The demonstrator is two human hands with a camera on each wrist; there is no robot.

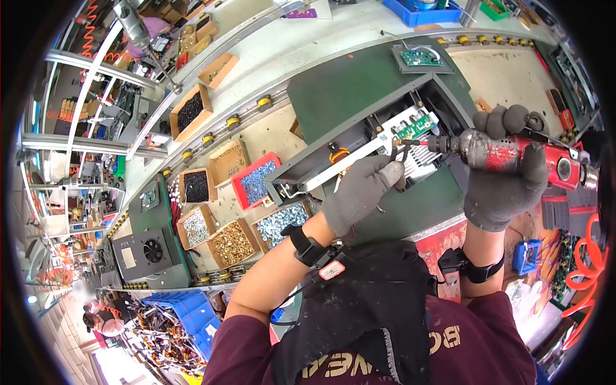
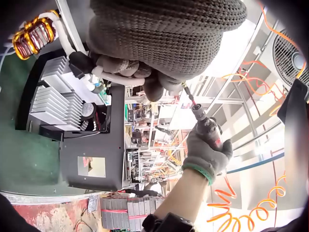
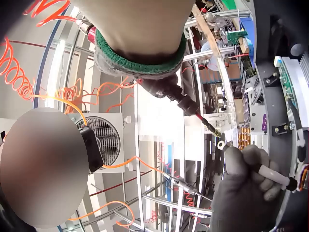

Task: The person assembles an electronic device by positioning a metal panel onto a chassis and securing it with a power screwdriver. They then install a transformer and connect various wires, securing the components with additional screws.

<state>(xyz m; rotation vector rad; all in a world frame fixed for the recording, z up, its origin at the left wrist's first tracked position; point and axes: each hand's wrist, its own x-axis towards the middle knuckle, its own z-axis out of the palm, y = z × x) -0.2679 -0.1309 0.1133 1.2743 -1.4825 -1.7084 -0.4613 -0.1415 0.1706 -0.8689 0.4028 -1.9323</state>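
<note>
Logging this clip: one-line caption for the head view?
Gloved right hand aims red power screwdriver at sleeved wire pinched by left hand.

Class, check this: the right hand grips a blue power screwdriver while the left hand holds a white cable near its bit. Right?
No. The head view shows the power screwdriver in the right hand is red, not blue. The left hand does hold the white cable near its bit.

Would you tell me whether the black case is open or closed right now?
Open: the black case has no cover on top, so its finned heat sink and green circuit board lie exposed.
</note>
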